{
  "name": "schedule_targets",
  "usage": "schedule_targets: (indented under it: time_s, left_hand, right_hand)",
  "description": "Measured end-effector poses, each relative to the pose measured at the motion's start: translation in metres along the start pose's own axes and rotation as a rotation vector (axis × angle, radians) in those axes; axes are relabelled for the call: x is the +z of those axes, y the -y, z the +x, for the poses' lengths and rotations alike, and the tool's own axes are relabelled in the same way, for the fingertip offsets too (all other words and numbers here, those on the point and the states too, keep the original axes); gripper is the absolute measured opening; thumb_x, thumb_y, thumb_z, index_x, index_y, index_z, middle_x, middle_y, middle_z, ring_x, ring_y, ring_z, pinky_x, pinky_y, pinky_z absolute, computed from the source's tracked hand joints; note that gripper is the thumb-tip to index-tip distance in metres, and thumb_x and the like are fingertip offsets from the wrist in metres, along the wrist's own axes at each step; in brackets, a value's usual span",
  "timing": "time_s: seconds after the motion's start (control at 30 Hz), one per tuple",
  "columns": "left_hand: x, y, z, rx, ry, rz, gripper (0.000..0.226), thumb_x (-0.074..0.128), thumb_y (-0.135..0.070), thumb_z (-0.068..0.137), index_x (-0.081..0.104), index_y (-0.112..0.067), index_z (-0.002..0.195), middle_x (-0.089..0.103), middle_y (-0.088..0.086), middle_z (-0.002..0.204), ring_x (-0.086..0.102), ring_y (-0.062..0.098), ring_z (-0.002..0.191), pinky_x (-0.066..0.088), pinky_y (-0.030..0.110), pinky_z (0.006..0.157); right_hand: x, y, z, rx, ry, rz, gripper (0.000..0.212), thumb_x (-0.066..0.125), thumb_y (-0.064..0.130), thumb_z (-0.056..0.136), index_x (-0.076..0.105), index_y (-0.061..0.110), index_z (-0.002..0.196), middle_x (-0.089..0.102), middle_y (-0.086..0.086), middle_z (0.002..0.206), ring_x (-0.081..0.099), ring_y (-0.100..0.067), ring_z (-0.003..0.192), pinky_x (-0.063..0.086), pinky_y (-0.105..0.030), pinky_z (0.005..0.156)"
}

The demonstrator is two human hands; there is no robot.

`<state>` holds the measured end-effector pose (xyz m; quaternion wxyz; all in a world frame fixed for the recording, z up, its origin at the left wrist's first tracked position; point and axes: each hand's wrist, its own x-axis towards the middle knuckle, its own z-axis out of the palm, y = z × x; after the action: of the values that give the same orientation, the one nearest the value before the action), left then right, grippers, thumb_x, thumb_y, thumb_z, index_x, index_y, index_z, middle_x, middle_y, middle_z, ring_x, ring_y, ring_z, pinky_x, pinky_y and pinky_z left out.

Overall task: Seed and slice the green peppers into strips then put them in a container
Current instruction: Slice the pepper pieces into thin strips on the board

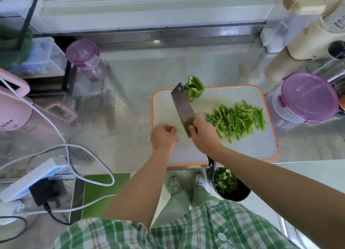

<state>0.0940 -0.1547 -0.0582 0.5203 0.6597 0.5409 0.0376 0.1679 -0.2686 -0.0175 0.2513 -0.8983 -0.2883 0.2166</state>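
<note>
A white cutting board with an orange rim lies on the steel counter. My right hand grips the handle of a cleaver, whose blade rests on the board and points away from me. My left hand rests on the board just left of the blade, its fingers curled; a pale green scrap lies between it and the blade. A heap of green pepper strips covers the board's right half. Cut pepper pieces sit at the board's far edge.
A round container with a purple lid stands right of the board. A purple-lidded bottle is at the back left. A black bin with green scraps stands on the floor below the counter's front edge. A pink appliance and cables fill the left.
</note>
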Motion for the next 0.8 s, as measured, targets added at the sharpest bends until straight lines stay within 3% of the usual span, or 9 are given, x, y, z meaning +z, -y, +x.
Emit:
schedule_targets:
  time_s: [0.1, 0.17, 0.5, 0.67, 0.8]
  left_hand:
    - [-0.004, 0.005, 0.003, 0.011, -0.079, 0.118, 0.014, 0.06, -0.02, 0.085, 0.068, -0.017, 0.075, 0.072, 0.01, 0.073, 0.07, 0.031, 0.073, 0.057, 0.042, 0.074]
    - [-0.008, 0.005, 0.0, 0.014, -0.1, 0.178, 0.017, 0.056, -0.022, 0.088, 0.069, -0.013, 0.083, 0.072, 0.009, 0.077, 0.069, 0.03, 0.077, 0.055, 0.041, 0.077]
    - [0.02, -0.022, -0.017, 0.086, -0.055, 0.247, 0.019, 0.053, -0.02, 0.093, 0.067, -0.009, 0.096, 0.073, 0.014, 0.092, 0.067, 0.032, 0.091, 0.049, 0.035, 0.081]
    - [0.034, -0.043, -0.021, 0.182, -0.037, 0.306, 0.018, 0.054, -0.018, 0.094, 0.067, -0.009, 0.103, 0.071, 0.011, 0.107, 0.064, 0.032, 0.1, 0.045, 0.033, 0.084]
    - [0.039, -0.058, -0.013, 0.248, -0.031, 0.36, 0.023, 0.055, -0.016, 0.093, 0.066, -0.011, 0.112, 0.065, 0.012, 0.117, 0.058, 0.029, 0.11, 0.043, 0.033, 0.088]
  right_hand:
    - [0.016, 0.008, -0.008, -0.033, 0.125, -0.034, 0.017, 0.044, 0.016, 0.097, 0.039, 0.005, 0.107, 0.059, -0.017, 0.084, 0.058, -0.036, 0.072, 0.04, -0.037, 0.055]
    - [0.021, 0.004, -0.014, -0.035, 0.156, -0.046, 0.017, 0.044, 0.017, 0.097, 0.038, 0.005, 0.107, 0.058, -0.017, 0.082, 0.058, -0.038, 0.073, 0.039, -0.036, 0.055]
    - [-0.027, -0.057, -0.04, 0.103, 0.043, -0.133, 0.011, 0.043, 0.015, 0.098, 0.036, 0.007, 0.101, 0.044, -0.006, 0.067, 0.046, -0.028, 0.062, 0.032, -0.033, 0.055]
    - [-0.037, -0.078, -0.049, 0.169, -0.011, -0.12, 0.015, 0.044, 0.017, 0.097, 0.038, 0.004, 0.103, 0.048, -0.01, 0.07, 0.055, -0.036, 0.068, 0.033, -0.034, 0.055]
    - [-0.049, -0.08, -0.049, 0.126, -0.058, -0.037, 0.016, 0.045, 0.016, 0.098, 0.032, 0.009, 0.092, 0.039, -0.001, 0.056, 0.041, -0.027, 0.051, 0.027, -0.033, 0.046]
